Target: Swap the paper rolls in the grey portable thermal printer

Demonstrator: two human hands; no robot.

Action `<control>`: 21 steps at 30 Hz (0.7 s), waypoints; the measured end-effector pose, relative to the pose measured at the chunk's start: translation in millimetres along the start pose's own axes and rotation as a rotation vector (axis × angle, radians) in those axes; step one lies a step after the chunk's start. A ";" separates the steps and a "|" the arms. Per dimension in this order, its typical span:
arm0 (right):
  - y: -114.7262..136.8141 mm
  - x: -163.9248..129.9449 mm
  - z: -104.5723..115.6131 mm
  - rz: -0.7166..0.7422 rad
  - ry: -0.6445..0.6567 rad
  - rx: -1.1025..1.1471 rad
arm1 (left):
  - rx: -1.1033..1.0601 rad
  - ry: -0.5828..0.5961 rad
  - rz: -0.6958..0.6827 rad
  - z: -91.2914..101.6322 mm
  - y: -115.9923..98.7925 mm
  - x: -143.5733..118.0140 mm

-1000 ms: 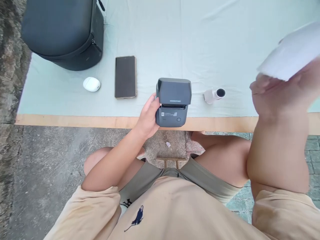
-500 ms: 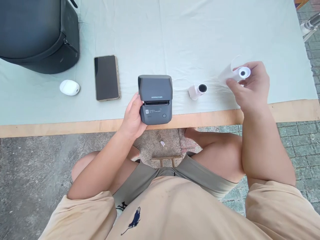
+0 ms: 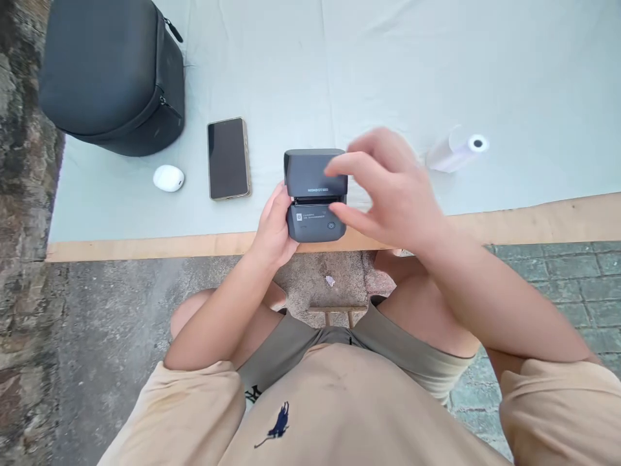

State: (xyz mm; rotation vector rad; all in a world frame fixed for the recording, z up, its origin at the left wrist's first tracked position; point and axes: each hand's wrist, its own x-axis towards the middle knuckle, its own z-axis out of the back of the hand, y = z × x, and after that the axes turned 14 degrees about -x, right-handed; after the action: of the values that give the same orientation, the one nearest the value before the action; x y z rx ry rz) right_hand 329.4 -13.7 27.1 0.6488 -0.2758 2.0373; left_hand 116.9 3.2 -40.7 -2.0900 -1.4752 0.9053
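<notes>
A small dark grey label printer (image 3: 314,197) sits at the near edge of the counter (image 3: 533,223), its lid raised. The left hand (image 3: 274,228) grips the printer's left side. The right hand (image 3: 388,188) hovers over its right side, fingers loosely spread and holding nothing; motion blur makes it hard to say whether a fingertip touches the lid. A white paper roll (image 3: 456,151) lies well to the right. To the left lie a phone (image 3: 228,158), a white earbud case (image 3: 169,178) and a dark zip bag (image 3: 111,71).
</notes>
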 end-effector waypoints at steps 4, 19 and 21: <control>11.8 34.4 -17.8 -0.169 0.093 -0.002 | -0.050 -0.004 0.071 -0.8 -2.1 -0.3; -51.9 -38.6 13.2 -0.521 0.220 -0.009 | -0.134 0.019 0.121 2.6 -5.6 -5.3; -58.9 -53.0 -0.1 -0.503 0.314 -0.005 | -0.137 0.035 0.101 1.6 -4.7 -5.0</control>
State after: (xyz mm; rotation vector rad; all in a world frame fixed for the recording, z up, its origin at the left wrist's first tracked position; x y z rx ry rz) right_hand 401.1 -21.2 -5.7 0.3400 0.0653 1.6177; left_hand 111.6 0.1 -37.3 -2.2849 -1.4626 0.8208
